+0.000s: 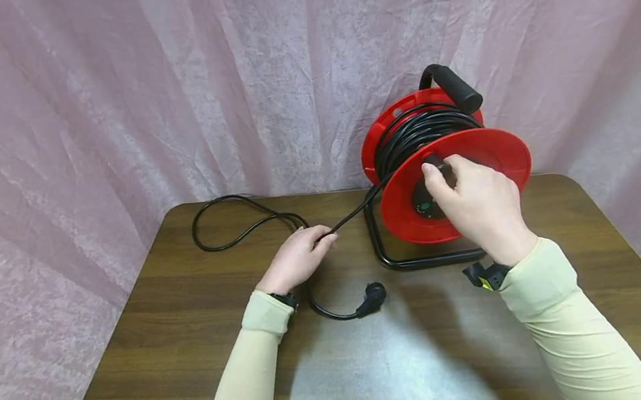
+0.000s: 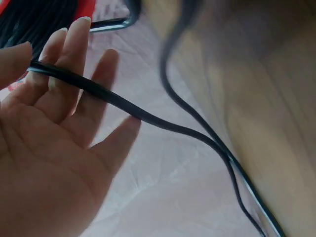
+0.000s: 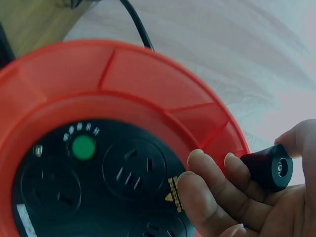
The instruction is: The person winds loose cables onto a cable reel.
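Observation:
A red cable reel [image 1: 399, 220] with black cable [image 1: 355, 211] wound on its drum stands at the back right of the table. My right hand [image 1: 488, 205] grips the black crank knob [image 3: 269, 168] on the reel's front face, its fingers around the knob in the right wrist view. To the left of the reel, my left hand [image 1: 297, 257] holds the stretch of cable that leads off the drum; the cable [image 2: 123, 104] crosses its fingers, with the thumb over it. A black plug [image 1: 374, 296] on the cable's end lies on the table, nearer than the left hand.
A loose loop of cable [image 1: 223, 247] spreads over the back left of the wooden table [image 1: 163, 342]. The reel stands on a black tube frame [image 1: 426, 261] with a carry handle [image 1: 458, 88] above. Sockets and a green button [image 3: 84, 147] are on its face. A pink curtain [image 1: 281, 83] hangs behind.

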`<action>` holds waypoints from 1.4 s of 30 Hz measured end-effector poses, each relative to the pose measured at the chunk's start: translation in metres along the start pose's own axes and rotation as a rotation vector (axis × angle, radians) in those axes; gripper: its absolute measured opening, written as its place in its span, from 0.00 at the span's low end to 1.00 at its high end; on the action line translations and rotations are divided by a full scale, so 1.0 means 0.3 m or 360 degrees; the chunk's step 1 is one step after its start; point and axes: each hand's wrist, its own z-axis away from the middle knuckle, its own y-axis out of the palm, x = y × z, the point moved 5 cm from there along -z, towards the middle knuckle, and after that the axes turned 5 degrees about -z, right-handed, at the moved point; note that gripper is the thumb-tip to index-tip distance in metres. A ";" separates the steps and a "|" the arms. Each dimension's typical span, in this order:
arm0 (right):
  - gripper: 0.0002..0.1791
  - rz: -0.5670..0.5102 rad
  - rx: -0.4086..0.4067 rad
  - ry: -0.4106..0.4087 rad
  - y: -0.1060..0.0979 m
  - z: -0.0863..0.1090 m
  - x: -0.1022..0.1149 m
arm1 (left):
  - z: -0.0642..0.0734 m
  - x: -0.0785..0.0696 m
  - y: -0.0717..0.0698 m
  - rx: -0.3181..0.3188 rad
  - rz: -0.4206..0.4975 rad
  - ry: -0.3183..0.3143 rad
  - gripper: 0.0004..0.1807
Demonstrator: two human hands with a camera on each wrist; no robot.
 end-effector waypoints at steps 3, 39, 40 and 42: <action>0.27 0.0016 -0.0012 0.0003 -0.016 -0.005 -0.014 | 0.001 0.004 -0.003 -0.0035 -0.0090 0.0009 0.16; 0.28 0.0057 -0.0147 0.0244 -0.100 -0.006 -0.173 | 0.013 0.009 -0.005 0.0011 -0.0079 -0.0022 0.21; 0.28 0.0056 -0.0152 0.0254 -0.100 -0.006 -0.177 | 0.013 0.009 -0.006 0.0010 -0.0080 -0.0020 0.21; 0.28 0.0046 -0.0160 0.0279 -0.100 -0.006 -0.186 | 0.014 0.009 -0.006 0.0017 -0.0066 -0.0016 0.21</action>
